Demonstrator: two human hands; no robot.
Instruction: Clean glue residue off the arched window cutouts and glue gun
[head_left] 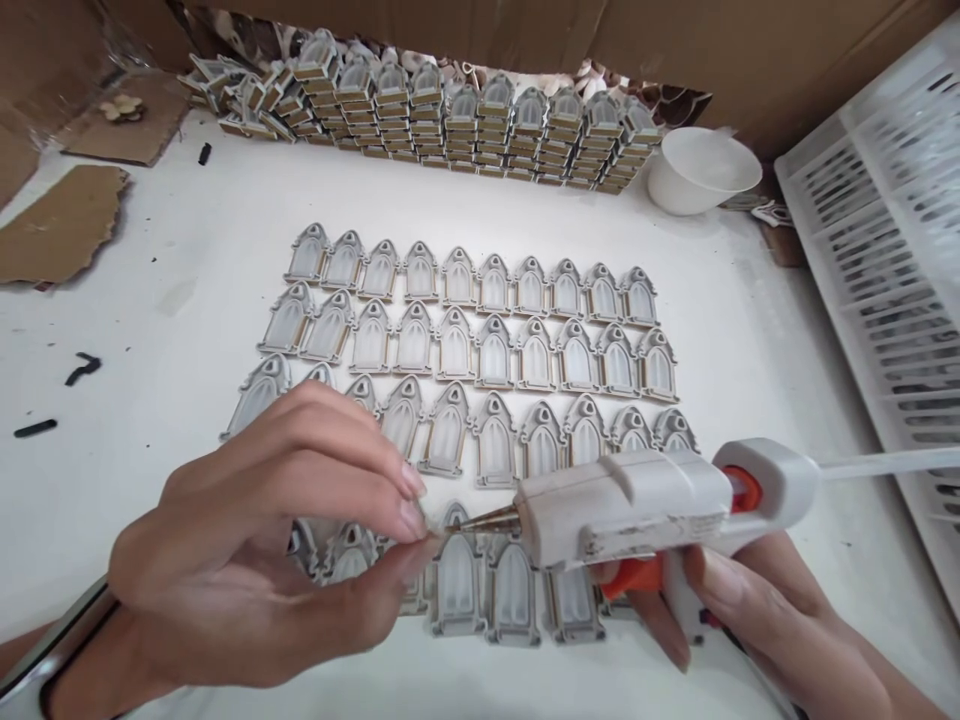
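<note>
My left hand (pixel 300 540) hovers low over the table with thumb and fingers pinched together on something tiny that I cannot make out. My right hand (pixel 750 620) grips a white glue gun (pixel 637 505) with an orange trigger. Its brass nozzle (pixel 491 520) points left at the pinched fingertips, almost touching them. Under both hands lie rows of small grey arch-shaped window pieces (pixel 480 350), flat on the white table (pixel 187 250).
Stacks of the same arch pieces (pixel 450 120) line the far edge. A white bowl (pixel 701 170) stands at the back right, and a white slatted crate (pixel 885 270) is on the right. Torn cardboard (pixel 60 220) and black scraps (pixel 82 368) lie at left.
</note>
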